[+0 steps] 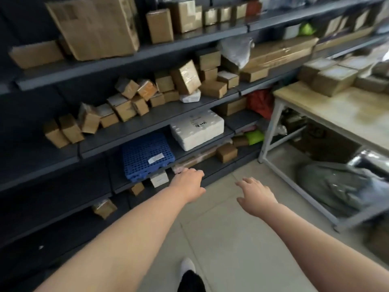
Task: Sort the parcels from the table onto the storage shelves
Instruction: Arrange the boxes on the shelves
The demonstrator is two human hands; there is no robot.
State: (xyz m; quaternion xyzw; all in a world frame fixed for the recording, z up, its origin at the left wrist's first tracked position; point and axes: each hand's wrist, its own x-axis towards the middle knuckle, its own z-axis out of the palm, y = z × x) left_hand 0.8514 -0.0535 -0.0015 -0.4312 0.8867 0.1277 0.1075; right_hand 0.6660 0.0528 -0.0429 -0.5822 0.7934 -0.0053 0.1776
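Above and left of our hands, the storage shelves [151, 121] carry small brown cardboard parcels [124, 107], taped and tumbled together. Our left hand [188, 183] reaches out with loosely bent fingers, gripping nothing, just beside a pink-wrapped parcel [197, 161] on a low shelf. Our right hand [257, 194] is spread and empty over the floor [221, 228]. Up right of it, boxed parcels [331, 80] sit on the tabletop [336, 114].

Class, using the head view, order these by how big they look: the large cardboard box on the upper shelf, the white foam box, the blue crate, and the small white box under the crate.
1. large cardboard box
2-3. white foam box and blue crate: look alike, not ranked
4. small white box
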